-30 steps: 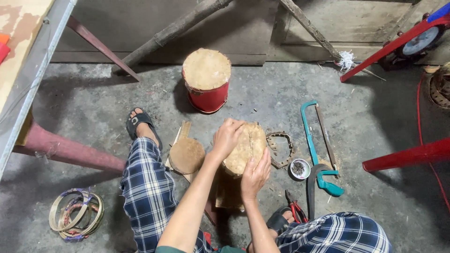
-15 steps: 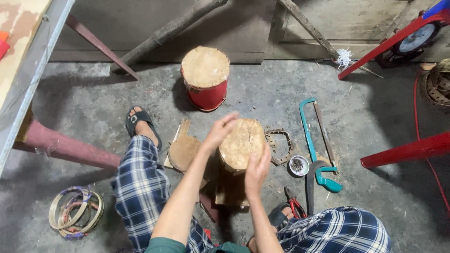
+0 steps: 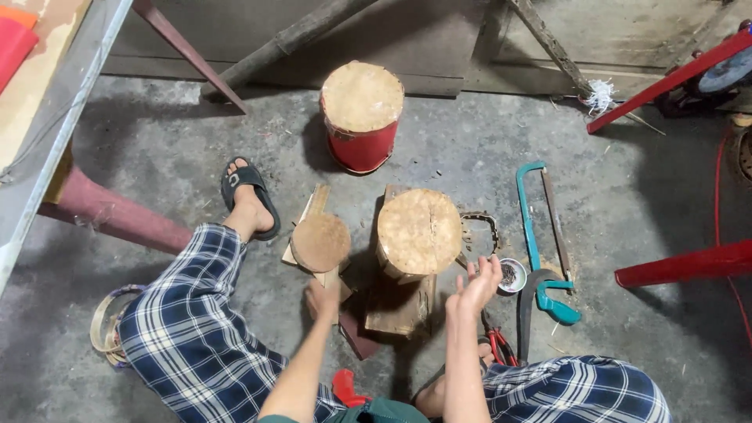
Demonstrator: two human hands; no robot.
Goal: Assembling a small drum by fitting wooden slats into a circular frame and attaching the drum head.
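A small wooden drum (image 3: 418, 232) with a pale skin top stands on a wooden board (image 3: 398, 307) on the floor in front of me. My right hand (image 3: 475, 287) hovers just right of it, fingers spread, holding nothing. My left hand (image 3: 321, 299) is down at the drum's left, near a round brown wooden disc (image 3: 320, 242) lying on wood strips; its fingers are hard to make out. A red-bodied drum (image 3: 362, 116) stands farther back.
A teal hacksaw (image 3: 542, 240), a curved dark blade (image 3: 526, 307), a small round tin (image 3: 512, 275), a chain loop (image 3: 479, 227) and red-handled pliers (image 3: 498, 345) lie to the right. Red metal legs (image 3: 683, 265) stand far right; a bench (image 3: 47, 102) and coiled strips (image 3: 105, 326) lie left.
Both hands have come off the small drum's top and drawn back toward me, the left one dropping low beside the disc. The drum stays upright.
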